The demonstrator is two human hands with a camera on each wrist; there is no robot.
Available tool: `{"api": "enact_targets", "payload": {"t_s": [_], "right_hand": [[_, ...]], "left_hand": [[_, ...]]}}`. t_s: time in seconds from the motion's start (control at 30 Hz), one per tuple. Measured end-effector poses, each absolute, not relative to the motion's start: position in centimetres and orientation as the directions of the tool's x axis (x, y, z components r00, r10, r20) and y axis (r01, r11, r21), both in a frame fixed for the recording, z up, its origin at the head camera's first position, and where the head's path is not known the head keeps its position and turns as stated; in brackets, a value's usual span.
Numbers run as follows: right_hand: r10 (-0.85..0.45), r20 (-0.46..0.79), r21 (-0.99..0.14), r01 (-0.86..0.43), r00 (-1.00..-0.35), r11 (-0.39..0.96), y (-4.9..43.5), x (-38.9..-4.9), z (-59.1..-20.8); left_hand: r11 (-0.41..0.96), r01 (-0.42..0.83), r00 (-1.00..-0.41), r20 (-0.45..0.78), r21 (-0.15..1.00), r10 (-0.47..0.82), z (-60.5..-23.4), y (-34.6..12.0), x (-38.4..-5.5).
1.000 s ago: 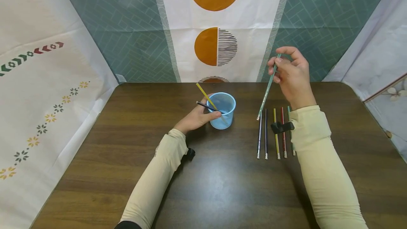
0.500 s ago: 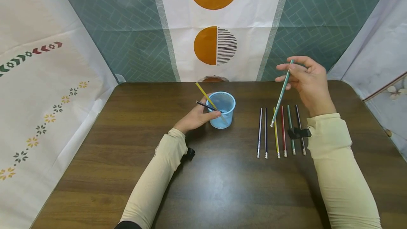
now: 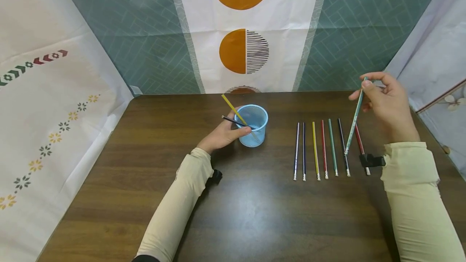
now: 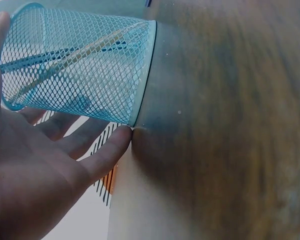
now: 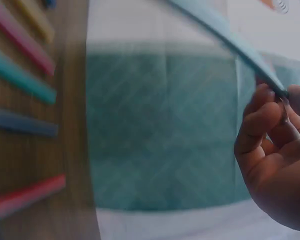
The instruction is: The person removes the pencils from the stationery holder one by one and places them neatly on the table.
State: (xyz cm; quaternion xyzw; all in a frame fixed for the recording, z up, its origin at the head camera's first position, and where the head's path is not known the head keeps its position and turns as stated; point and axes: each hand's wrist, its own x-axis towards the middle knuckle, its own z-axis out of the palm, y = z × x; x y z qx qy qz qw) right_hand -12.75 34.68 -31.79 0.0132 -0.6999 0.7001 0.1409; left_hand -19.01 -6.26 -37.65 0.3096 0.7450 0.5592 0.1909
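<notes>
My left hand [image 3: 225,134] holds a light blue mesh pencil cup [image 3: 256,136] at its left side, thumb near the rim. The cup stands upright, with a yellow pencil [image 3: 233,107] and a dark pencil [image 3: 231,121] leaning in it; both show through the mesh in the left wrist view, where fingers [image 4: 107,155] lie along the cup [image 4: 90,95]. Over the table's right part, my right hand [image 3: 389,106] pinches a green pencil [image 3: 354,118] near its upper end, eraser end slanting down. The right wrist view shows this pencil [image 5: 225,37] between thumb and fingers.
Below and left of my right hand several pencils lie in a row: purple [image 3: 296,151], dark blue [image 3: 304,151], yellow [image 3: 315,151], red [image 3: 324,148], green [image 3: 333,146], dark [image 3: 342,136] and another red [image 3: 359,138]. The brown table [image 3: 174,132] ends at a patterned curtain [image 3: 156,51].
My right hand has moved right and slightly down with the green pencil, uncovering the dark and rightmost red pencils. My left hand and the cup have stayed in place.
</notes>
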Motion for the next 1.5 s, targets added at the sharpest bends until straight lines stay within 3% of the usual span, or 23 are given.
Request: {"api": "enact_targets", "payload": {"t_s": [0.17, 0.27, 0.47, 0.67, 0.87, 1.5], "right_hand": [[0.288, 0.224, -0.914, -0.098, -0.931, 0.395, 37.5, -12.8, -32.5], [0.324, 0.217, -0.880, -0.041, -0.921, 0.473, 39.1, -12.7, -33.2], [0.304, 0.117, -0.870, 0.050, -0.946, 0.491, 42.1, -12.3, -34.3], [0.098, -0.001, -0.779, 0.062, -0.995, 0.624, 43.9, -12.2, -35.2], [-0.038, -0.141, -0.736, 0.080, -0.989, 0.672, 44.5, -12.4, -36.1], [-0.022, -0.333, -0.710, 0.235, -0.943, 0.664, 46.2, -12.7, -39.1]], "left_hand": [[0.167, 0.255, -0.729, 0.075, 0.953, 0.681, -37.8, -6.2, -19.1], [0.169, 0.255, -0.729, 0.074, 0.952, 0.681, -37.8, -6.2, -19.1], [0.182, 0.255, -0.730, 0.065, 0.949, 0.681, -37.7, -6.3, -19.0], [0.193, 0.262, -0.742, 0.070, 0.945, 0.667, -38.7, -6.5, -19.5], [0.180, 0.269, -0.731, 0.079, 0.946, 0.677, -37.9, -6.3, -19.1], [0.176, 0.278, -0.716, 0.082, 0.944, 0.693, -37.7, -6.0, -19.1]]}}
